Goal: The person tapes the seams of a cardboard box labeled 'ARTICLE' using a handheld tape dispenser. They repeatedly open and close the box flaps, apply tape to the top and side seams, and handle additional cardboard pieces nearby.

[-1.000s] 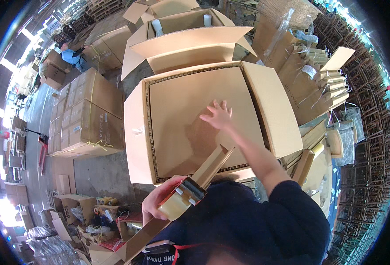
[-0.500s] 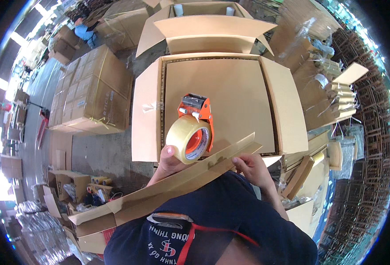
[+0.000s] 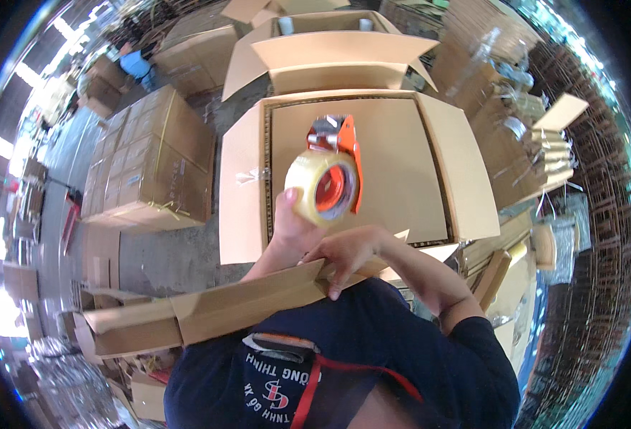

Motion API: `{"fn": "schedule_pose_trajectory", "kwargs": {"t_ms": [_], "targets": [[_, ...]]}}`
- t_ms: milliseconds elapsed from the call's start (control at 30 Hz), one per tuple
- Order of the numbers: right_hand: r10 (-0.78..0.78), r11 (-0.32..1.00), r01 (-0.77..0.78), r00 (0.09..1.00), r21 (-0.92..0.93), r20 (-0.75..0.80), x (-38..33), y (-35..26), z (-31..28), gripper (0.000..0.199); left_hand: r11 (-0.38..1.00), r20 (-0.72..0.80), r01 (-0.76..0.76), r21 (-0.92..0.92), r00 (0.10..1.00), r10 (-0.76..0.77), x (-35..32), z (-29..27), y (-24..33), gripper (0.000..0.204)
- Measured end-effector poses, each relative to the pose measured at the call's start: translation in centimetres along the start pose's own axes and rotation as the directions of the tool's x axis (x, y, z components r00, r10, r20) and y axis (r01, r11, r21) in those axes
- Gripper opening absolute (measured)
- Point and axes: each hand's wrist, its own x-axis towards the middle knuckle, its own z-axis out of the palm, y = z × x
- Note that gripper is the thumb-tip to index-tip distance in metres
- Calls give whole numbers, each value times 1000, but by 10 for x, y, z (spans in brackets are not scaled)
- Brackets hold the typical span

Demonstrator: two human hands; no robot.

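My left hand (image 3: 294, 227) is closed round a hand-held tape dispenser (image 3: 352, 146), its orange frame carrying a wide roll of clear tape (image 3: 305, 179). I hold it above an open carton (image 3: 473, 171), over the flat brown cardboard sheet (image 3: 394, 171) lying inside the flaps. Across my front, low and slanting down to the left, runs a long folded cardboard strip (image 3: 240, 304). My right hand (image 3: 345, 252) grips this strip near its right part, fingers bent over the edge. The right hand is just beside the left wrist.
Beyond the carton stands another open carton (image 3: 344, 51) with raised flaps. A strapped stack of closed boxes (image 3: 140, 168) is on the floor at left. Flat cardboard bundles (image 3: 487, 136) lean at right. Far off at upper left is a person (image 3: 137, 66) in blue.
The tape dispenser has moved up and away from me over the carton. My right hand has slid left along the strip, and the strip has shifted left and tilts less.
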Motion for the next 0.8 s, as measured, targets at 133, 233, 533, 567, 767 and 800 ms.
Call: {"fn": "schedule_pose_trajectory", "kwargs": {"t_ms": [133, 233, 533, 567, 767, 800], "targets": [[126, 972, -148, 984, -181, -126, 13, -23, -1, 71, 915, -209, -228, 334, 928, 307, 28, -49, 38, 66], [199, 980, -179, 900, 89, -388, -27, -7, 19, 54, 840, -274, -205, 503, 884, 380, 3, -113, 105, 65], [379, 758, -622, 178, 195, -908, -192, 49, -52, 37, 887, -644, -244, 391, 616, 454, -173, -133, 127, 71], [345, 705, -692, 142, 156, -928, -199, 63, -66, 36, 893, -623, -219, 392, 652, 433, -173, -128, 119, 72], [-319, 531, -806, 93, -260, -943, -128, 117, -108, 36, 926, -547, -155, 343, 768, 331, -114, -90, 50, 79], [-279, 771, -545, 175, -329, -944, -119, 126, -111, 37, 955, -459, -154, 253, 850, 258, -74, -82, 28, 80]]}}
